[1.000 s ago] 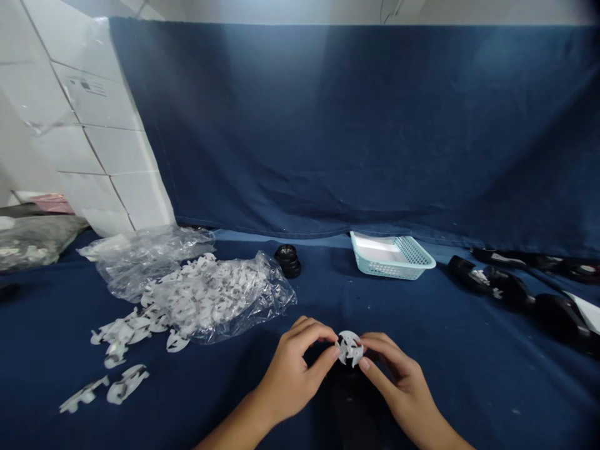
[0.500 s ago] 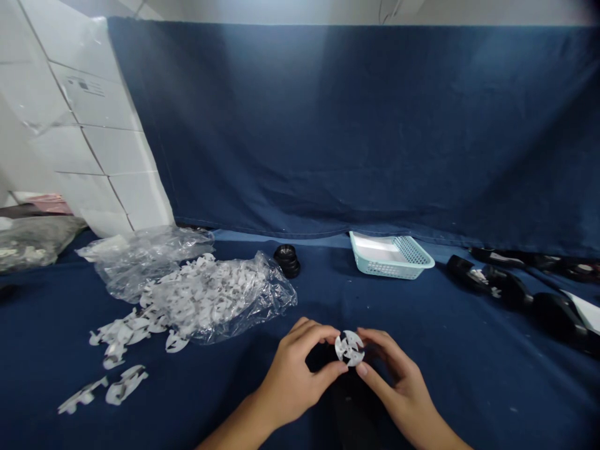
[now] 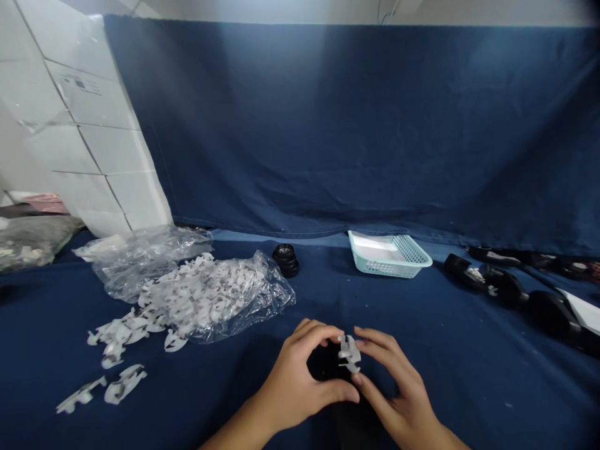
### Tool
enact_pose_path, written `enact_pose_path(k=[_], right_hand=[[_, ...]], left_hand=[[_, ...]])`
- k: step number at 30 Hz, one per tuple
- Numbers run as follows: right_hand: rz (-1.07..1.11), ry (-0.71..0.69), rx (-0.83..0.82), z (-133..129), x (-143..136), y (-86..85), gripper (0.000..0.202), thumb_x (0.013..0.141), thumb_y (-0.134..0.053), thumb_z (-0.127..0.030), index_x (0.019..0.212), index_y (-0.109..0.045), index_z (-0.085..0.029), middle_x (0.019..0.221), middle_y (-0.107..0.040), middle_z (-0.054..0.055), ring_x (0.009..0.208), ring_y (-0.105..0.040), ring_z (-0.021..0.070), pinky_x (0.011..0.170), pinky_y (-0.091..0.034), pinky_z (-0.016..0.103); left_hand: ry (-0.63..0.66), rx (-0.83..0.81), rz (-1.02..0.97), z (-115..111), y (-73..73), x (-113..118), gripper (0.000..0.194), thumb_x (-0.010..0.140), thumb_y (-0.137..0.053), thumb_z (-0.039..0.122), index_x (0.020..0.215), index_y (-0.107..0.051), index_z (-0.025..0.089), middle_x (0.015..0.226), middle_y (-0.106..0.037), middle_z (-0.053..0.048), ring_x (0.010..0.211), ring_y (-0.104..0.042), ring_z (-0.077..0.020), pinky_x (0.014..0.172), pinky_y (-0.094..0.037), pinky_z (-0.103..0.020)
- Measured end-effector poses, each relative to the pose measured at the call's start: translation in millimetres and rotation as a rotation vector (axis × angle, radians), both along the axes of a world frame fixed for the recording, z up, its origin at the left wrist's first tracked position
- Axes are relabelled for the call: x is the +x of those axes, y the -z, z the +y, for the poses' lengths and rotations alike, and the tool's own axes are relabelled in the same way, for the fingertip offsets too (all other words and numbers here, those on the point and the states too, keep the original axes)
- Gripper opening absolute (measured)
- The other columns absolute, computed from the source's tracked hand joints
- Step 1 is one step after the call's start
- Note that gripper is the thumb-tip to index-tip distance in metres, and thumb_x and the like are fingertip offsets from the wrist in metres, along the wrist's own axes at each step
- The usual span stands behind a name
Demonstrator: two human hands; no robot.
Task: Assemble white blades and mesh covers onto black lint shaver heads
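Since the earlier frame, the white piece (image 3: 350, 355) has turned from showing you its round face to showing its notched side, and your left thumb has come away from its lower edge toward your right thumb.

Your right hand (image 3: 398, 381) is partly closed, with fingertips at the piece's right side and the thumb by its lower end; it seems to carry the hold. Your left hand (image 3: 300, 381) is curved and fairly open, its index fingertip at the upper left edge, its thumb below and seemingly apart. Whether that index bears any of the hold, you cannot tell.

Turn the piece with light fingertip pressure on its rim; the thin tabs look easy to bend, so a hard squeeze may flex them. Best let one hand keep a sure pinch while the other shifts, since a loose grip on both sides could let it slip.

The piece sits between your hands at lower centre, above the blue-covered counter (image 3: 431, 350). The bag (image 3: 276, 300) of similar pieces (image 3: 206, 297) lies left of centre, the black rings (image 3: 287, 265) just beside it, and the basket (image 3: 389, 269) right of centre, beyond your hands.
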State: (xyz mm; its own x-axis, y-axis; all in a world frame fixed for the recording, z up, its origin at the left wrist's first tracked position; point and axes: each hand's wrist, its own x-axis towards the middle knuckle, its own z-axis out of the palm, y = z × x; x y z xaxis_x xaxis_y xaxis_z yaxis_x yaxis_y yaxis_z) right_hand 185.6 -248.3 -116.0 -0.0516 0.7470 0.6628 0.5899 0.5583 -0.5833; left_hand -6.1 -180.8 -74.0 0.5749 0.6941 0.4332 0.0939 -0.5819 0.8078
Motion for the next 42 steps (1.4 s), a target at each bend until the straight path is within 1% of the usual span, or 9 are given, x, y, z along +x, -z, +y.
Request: enact_pose_path(k=[5,8,11,16,21,26,32,37,42], right_hand=[[-0.137,-0.062,0.235,0,-7,-5.2,0.05,0.084,-0.057,-0.003,0.129,-0.055,-0.025,0.125,-0.058,0.012,0.116,-0.057,0.0289,0.093,-0.054,0.044],[-0.108,-0.074,0.211,-2,-9,-3.1,0.059,0.084,-0.055,0.0,0.137,-0.046,-0.024,0.133,-0.052,0.012,0.122,-0.054,0.0272,0.097,-0.052,0.042],[-0.045,-0.049,0.194,-4,-10,0.1,0.067,0.083,-0.056,0.0,0.142,-0.035,-0.024,0.137,-0.047,0.012,0.126,-0.05,0.0267,0.103,-0.048,0.042],[-0.034,0.006,0.11,-5,-8,3.5,0.058,0.085,-0.056,-0.006,0.138,-0.04,-0.025,0.136,-0.048,0.011,0.126,-0.05,0.027,0.103,-0.048,0.042],[-0.033,0.029,-0.053,-3,-7,8.8,0.051,0.088,-0.057,-0.017,0.136,-0.042,-0.029,0.138,-0.049,0.009,0.128,-0.049,0.0276,0.105,-0.045,0.044],[0.067,-0.001,-0.316,1,-4,12.9,0.053,0.092,-0.055,-0.03,0.14,-0.034,-0.036,0.146,-0.043,0.005,0.134,-0.041,0.0273,0.11,-0.037,0.051],[0.166,-0.08,-0.559,3,-2,10.2,0.065,0.089,-0.061,-0.039,0.144,-0.027,-0.035,0.148,-0.043,0.005,0.137,-0.038,0.0262,0.114,-0.028,0.052],[0.17,-0.128,-0.591,4,-3,8.0,0.066,0.088,-0.062,-0.037,0.144,-0.028,-0.033,0.143,-0.051,0.007,0.133,-0.044,0.0266,0.112,-0.03,0.052],[0.165,-0.127,-0.587,3,-2,6.9,0.062,0.088,-0.062,-0.036,0.142,-0.032,-0.035,0.142,-0.051,0.005,0.133,-0.044,0.0259,0.113,-0.03,0.051]], left_hand=[[0.049,-0.126,-0.03,-5,-2.1,0,0.044,0.067,-0.084,0.033,0.105,-0.065,0.022,0.094,-0.065,-0.002,0.083,-0.056,-0.0179,0.077,-0.042,-0.029],[0.09,-0.303,-0.076,-2,-1.2,-2,0.04,0.069,-0.083,0.029,0.104,-0.066,0.022,0.09,-0.066,-0.001,0.075,-0.054,-0.0142,0.069,-0.039,-0.026],[0.219,-0.605,-0.25,3,-0.1,-4,0.046,0.066,-0.085,0.029,0.107,-0.066,0.02,0.092,-0.068,-0.002,0.079,-0.058,-0.014,0.072,-0.04,-0.025],[0.318,-0.883,-0.457,10,1.5,-5,0.047,0.066,-0.085,0.018,0.108,-0.067,0.018,0.09,-0.069,-0.003,0.079,-0.06,-0.0113,0.069,-0.041,-0.021],[0.337,-0.911,-0.475,11,4.4,-6,0.046,0.067,-0.084,0.016,0.11,-0.067,0.017,0.086,-0.066,-0.003,0.073,-0.056,-0.0098,0.061,-0.04,-0.02],[0.316,-0.853,-0.415,13,1.1,-8,0.049,0.076,-0.079,0.023,0.122,-0.061,0.018,0.092,-0.066,-0.005,0.067,-0.052,-0.0084,0.059,-0.039,-0.022],[0.145,-0.671,-0.192,16,0.3,-9,0.047,0.086,-0.068,0.03,0.13,-0.053,0.023,0.097,-0.067,-0.005,0.069,-0.054,-0.0105,0.062,-0.038,-0.025],[0.095,-0.587,-0.148,17,3.8,-7,0.034,0.09,-0.061,0.037,0.12,-0.06,0.021,0.081,-0.064,-0.002,0.068,-0.054,-0.0125,0.06,-0.038,-0.025],[0.039,-0.703,-0.245,15,1.9,-5,0.034,0.091,-0.06,0.037,0.118,-0.061,0.017,0.065,-0.059,0.0,0.061,-0.052,-0.0123,0.057,-0.037,-0.025]])
